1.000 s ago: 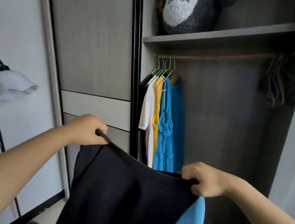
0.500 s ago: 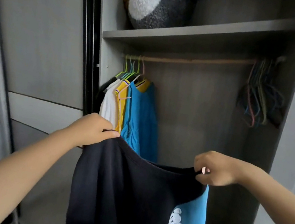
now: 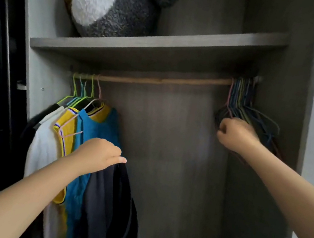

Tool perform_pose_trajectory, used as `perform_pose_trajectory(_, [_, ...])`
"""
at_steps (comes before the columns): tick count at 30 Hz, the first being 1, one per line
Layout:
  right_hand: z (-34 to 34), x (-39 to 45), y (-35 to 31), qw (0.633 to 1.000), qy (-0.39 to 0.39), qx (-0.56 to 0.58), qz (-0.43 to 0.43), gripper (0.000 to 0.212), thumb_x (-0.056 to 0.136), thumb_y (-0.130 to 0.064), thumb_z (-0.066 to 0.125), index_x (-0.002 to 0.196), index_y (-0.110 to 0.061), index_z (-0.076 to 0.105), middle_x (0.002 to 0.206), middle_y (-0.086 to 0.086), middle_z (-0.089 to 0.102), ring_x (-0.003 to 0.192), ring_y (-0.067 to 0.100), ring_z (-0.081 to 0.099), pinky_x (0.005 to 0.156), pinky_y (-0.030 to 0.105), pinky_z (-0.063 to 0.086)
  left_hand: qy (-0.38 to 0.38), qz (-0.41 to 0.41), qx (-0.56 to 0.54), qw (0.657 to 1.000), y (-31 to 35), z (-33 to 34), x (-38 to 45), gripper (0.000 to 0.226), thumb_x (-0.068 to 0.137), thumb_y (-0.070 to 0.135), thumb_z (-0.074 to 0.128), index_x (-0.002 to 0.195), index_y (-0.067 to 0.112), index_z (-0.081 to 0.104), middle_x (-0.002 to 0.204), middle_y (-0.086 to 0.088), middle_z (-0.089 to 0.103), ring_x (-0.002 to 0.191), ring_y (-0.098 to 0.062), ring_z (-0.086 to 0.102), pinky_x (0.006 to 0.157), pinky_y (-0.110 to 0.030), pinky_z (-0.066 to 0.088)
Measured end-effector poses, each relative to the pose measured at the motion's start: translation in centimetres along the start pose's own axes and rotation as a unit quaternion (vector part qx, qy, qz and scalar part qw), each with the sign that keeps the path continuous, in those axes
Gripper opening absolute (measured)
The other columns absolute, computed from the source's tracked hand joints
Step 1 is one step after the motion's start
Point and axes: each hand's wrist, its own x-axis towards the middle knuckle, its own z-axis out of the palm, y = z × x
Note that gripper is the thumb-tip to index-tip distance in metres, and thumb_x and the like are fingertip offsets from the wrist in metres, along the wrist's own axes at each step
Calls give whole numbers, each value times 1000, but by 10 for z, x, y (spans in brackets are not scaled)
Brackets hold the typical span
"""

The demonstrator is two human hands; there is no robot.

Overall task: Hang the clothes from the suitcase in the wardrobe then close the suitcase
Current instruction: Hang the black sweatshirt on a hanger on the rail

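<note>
Beside hung clothes [image 3: 75, 146], right hand [image 3: 235, 134] grips hangers [image 3: 257, 117].

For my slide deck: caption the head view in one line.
Left hand holds a dark garment while the right hand grips empty wire hangers on the wardrobe rail.

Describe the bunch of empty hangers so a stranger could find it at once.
Follow the wooden rail under the wardrobe shelf to its far right end. There the empty hangers hang bunched, thin wire in mixed colours, with the right hand at them. Unlike the hangers at the left end, they carry no clothes.
</note>
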Motion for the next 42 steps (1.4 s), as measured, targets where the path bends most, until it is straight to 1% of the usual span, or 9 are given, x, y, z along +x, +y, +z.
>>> perform_pose_trajectory(6, [18,47,0,987,8,-67,147,32,88,-10,49,117,3,55,121,23,57,112,35,56,85,36,47,9,59,22,998,-36,35,59,49,97,49,28,58,20,22,59,8,30,67,-13,39,59,-27,26])
perform_pose_trajectory(11, [30,60,10,976,14,-88,200,29,87,-5,50,114,5,58,116,25,59,109,38,57,83,40,48,12,77,-36,996,-52,57,87,49,95,46,36,56,18,25,57,7,33,57,-10,35,65,-27,30])
perform_pose_trajectory(13, [30,64,12,972,15,-86,216,28,87,-7,52,111,7,59,113,26,59,106,39,58,81,38,48,4,85,-46,995,-54,64,94,48,94,46,37,56,18,26,58,7,34,64,-12,39,65,-27,30])
perform_pose_trajectory(18, [28,69,7,973,37,-112,199,29,87,-9,52,109,8,59,112,28,60,106,40,57,82,38,47,-16,91,-54,994,-57,73,107,47,94,46,36,57,19,26,60,8,34,57,-3,34,55,-18,28])
perform_pose_trajectory(30, [41,79,-26,984,78,9,161,28,89,-8,49,112,4,59,117,28,58,110,41,54,85,39,46,12,68,-101,993,-53,69,124,48,93,45,41,56,18,28,59,6,35,55,-5,34,64,-25,33])
perform_pose_trajectory(35, [72,50,-35,982,145,97,68,21,91,-13,49,94,3,62,97,29,63,95,41,59,74,38,44,6,50,-87,995,-59,62,120,47,93,44,40,56,19,28,60,7,35,59,-6,37,66,-24,32])
perform_pose_trajectory(38, [120,20,-26,935,140,324,42,24,90,-10,54,67,-15,58,57,7,54,59,16,54,58,29,35,7,37,-57,998,-61,55,108,47,94,44,38,56,19,25,60,7,33,60,-8,37,66,-25,29])
perform_pose_trajectory(39, [141,5,-25,893,107,434,51,34,89,-11,55,58,-23,52,48,-6,45,48,2,42,49,21,30,13,29,-48,998,-60,52,100,47,95,42,38,56,19,24,60,7,32,61,-10,37,65,-25,27])
perform_pose_trajectory(42, [203,-33,-20,772,8,615,160,46,91,-7,54,48,-20,44,35,-8,31,32,1,27,35,12,21,27,8,-36,999,-60,37,81,48,95,38,40,56,17,23,58,5,30,61,-14,35,64,-25,22])
